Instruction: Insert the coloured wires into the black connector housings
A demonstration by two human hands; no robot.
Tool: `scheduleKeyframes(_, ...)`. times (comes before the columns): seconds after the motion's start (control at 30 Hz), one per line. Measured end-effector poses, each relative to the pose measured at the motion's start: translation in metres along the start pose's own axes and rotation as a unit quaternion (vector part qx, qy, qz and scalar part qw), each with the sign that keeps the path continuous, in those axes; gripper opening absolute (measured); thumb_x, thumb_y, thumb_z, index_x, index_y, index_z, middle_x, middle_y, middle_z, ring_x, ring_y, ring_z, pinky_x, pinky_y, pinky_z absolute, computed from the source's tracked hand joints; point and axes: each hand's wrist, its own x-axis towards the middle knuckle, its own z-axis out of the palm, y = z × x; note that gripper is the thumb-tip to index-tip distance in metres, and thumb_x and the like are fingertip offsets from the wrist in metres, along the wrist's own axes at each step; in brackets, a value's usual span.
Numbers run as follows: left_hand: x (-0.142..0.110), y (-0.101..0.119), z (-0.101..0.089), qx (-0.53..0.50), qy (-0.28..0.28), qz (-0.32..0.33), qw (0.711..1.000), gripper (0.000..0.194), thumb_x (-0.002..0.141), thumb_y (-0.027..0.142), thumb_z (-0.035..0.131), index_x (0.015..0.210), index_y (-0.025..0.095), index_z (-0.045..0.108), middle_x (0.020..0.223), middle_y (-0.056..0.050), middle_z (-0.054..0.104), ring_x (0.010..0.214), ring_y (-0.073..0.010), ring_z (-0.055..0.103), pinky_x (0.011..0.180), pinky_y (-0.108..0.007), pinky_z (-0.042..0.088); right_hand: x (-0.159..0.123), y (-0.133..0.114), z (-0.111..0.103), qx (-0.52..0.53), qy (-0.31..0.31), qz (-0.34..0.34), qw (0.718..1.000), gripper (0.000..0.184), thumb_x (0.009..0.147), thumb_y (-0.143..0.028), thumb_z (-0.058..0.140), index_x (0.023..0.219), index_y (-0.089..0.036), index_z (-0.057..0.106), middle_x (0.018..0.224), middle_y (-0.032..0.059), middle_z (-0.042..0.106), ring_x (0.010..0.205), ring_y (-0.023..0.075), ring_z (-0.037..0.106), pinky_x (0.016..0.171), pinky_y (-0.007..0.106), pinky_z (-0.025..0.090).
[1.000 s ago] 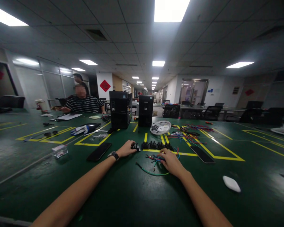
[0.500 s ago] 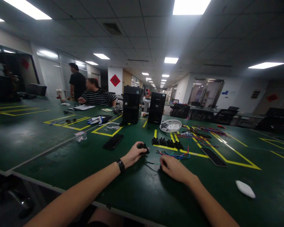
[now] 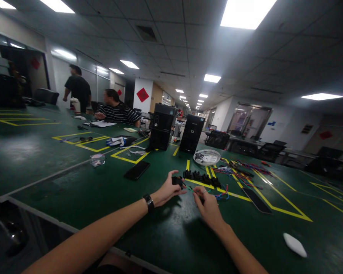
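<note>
My left hand [image 3: 168, 189], with a watch on the wrist, grips a small black block-like part [image 3: 177, 181] between thumb and fingers, above the table. In a pinch, my right hand [image 3: 206, 201] holds a green wire [image 3: 191, 189], whose dark end points at the black part. Whether the wire touches the part I cannot tell. Just beyond my hands, several similar black parts [image 3: 201, 178] stand in a row along a yellow tape line. A few red and blue wires [image 3: 224, 193] lie beside my right hand, partly hidden by it.
A black phone [image 3: 137, 170] lies left of my hands, a dark flat slab [image 3: 257, 200] to the right. Two black computer towers [image 3: 162, 127] and a white basket [image 3: 207, 156] stand behind. More wires [image 3: 246, 171] lie far right; a white object [image 3: 295, 244] sits near right. Two people are far left.
My right hand has lifted a green wire off the table and brought it up to the black part in my left hand. My view has swung left, and a standing person has come into sight.
</note>
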Motion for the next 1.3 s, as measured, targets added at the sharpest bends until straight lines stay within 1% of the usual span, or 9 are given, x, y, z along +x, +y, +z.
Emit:
scheduleKeyframes(0.1, 0.002, -0.003, -0.002, -0.021, -0.006, -0.010, 1.000, 0.063, 0.069, -0.002, 0.054, 0.120, 0.026, 0.031, 0.113, -0.007, 0.052, 0.089, -0.0153, 0.063, 0.091, -0.048, 0.050, -0.001, 0.004, 0.003, -0.011, 0.000, -0.007, 1.000, 0.016, 0.093, -0.027, 0.043, 0.103, -0.019, 0.052, 0.069, 0.0006, 0.062, 0.068, 0.0190, 0.064, 0.064, 0.027, 0.044)
scheduleKeyframes(0.27, 0.007, -0.008, -0.005, -0.033, -0.006, -0.012, 0.999, 0.051, 0.071, 0.001, 0.051, 0.114, 0.024, 0.038, 0.112, -0.007, 0.052, 0.090, -0.0155, 0.061, 0.088, -0.047, 0.052, -0.002, 0.008, 0.006, -0.023, 0.001, -0.016, 1.000, 0.015, 0.093, -0.027, 0.043, 0.101, -0.019, 0.054, 0.065, -0.0011, 0.060, 0.058, 0.0169, 0.060, 0.059, 0.026, 0.042)
scheduleKeyframes(0.5, 0.010, -0.009, -0.007, -0.051, 0.017, 0.000, 0.999, 0.048, 0.070, 0.001, 0.048, 0.111, 0.023, 0.040, 0.108, -0.007, 0.053, 0.088, -0.0160, 0.062, 0.085, -0.044, 0.052, -0.003, 0.007, 0.007, -0.014, 0.021, -0.016, 1.000, 0.017, 0.093, -0.027, 0.043, 0.104, -0.019, 0.053, 0.071, 0.0005, 0.063, 0.062, 0.0167, 0.061, 0.060, 0.026, 0.042)
scheduleKeyframes(0.63, 0.009, -0.009, -0.006, -0.057, 0.019, 0.003, 0.998, 0.046, 0.070, 0.002, 0.048, 0.110, 0.023, 0.040, 0.108, -0.007, 0.054, 0.090, -0.0176, 0.063, 0.083, -0.042, 0.052, -0.003, 0.004, 0.006, -0.037, 0.004, -0.026, 0.999, 0.015, 0.094, -0.027, 0.043, 0.101, -0.019, 0.054, 0.064, -0.0024, 0.056, 0.056, 0.0153, 0.056, 0.058, 0.025, 0.038)
scheduleKeyframes(0.73, 0.007, -0.009, -0.005, -0.066, 0.021, 0.006, 0.998, 0.043, 0.073, 0.005, 0.050, 0.109, 0.024, 0.040, 0.108, -0.007, 0.055, 0.092, -0.0186, 0.063, 0.083, -0.040, 0.052, -0.003, 0.002, 0.006, -0.045, 0.009, -0.029, 0.999, 0.015, 0.094, -0.026, 0.042, 0.099, -0.019, 0.054, 0.059, -0.0040, 0.051, 0.053, 0.0145, 0.053, 0.056, 0.025, 0.036)
scheduleKeyframes(0.83, 0.006, -0.008, -0.005, -0.066, 0.021, 0.008, 0.998, 0.039, 0.076, 0.008, 0.052, 0.109, 0.024, 0.040, 0.109, -0.007, 0.055, 0.093, -0.0188, 0.064, 0.082, -0.039, 0.052, -0.003, 0.000, 0.006, -0.041, 0.002, -0.027, 0.999, 0.015, 0.094, -0.026, 0.041, 0.099, -0.019, 0.053, 0.059, -0.0043, 0.050, 0.052, 0.0145, 0.052, 0.055, 0.024, 0.035)
scheduleKeyframes(1.03, 0.006, -0.009, -0.006, 0.004, 0.029, 0.019, 0.999, 0.030, 0.081, 0.022, 0.061, 0.106, 0.023, 0.044, 0.115, -0.009, 0.054, 0.094, -0.0178, 0.063, 0.080, -0.036, 0.052, -0.003, -0.004, 0.007, -0.025, -0.037, -0.029, 0.999, 0.015, 0.094, -0.025, 0.041, 0.100, -0.019, 0.054, 0.063, -0.0021, 0.058, 0.058, 0.0165, 0.058, 0.059, 0.025, 0.038)
scheduleKeyframes(1.17, 0.006, -0.010, -0.005, 0.060, 0.050, 0.023, 0.997, 0.028, 0.084, 0.028, 0.058, 0.106, 0.022, 0.043, 0.113, -0.010, 0.056, 0.088, -0.0176, 0.065, 0.075, -0.035, 0.054, -0.004, -0.009, 0.007, -0.020, -0.078, -0.025, 0.996, 0.015, 0.094, -0.023, 0.042, 0.101, -0.021, 0.054, 0.060, -0.0037, 0.058, 0.056, 0.0151, 0.056, 0.057, 0.024, 0.035)
scheduleKeyframes(1.3, 0.005, -0.009, -0.003, 0.123, 0.076, 0.040, 0.989, 0.026, 0.084, 0.029, 0.054, 0.105, 0.022, 0.041, 0.106, -0.009, 0.059, 0.074, -0.0169, 0.067, 0.064, -0.032, 0.055, -0.006, -0.017, 0.006, -0.016, -0.127, -0.036, 0.991, 0.015, 0.093, -0.024, 0.043, 0.103, -0.021, 0.054, 0.062, -0.0040, 0.059, 0.056, 0.0147, 0.056, 0.056, 0.024, 0.033)
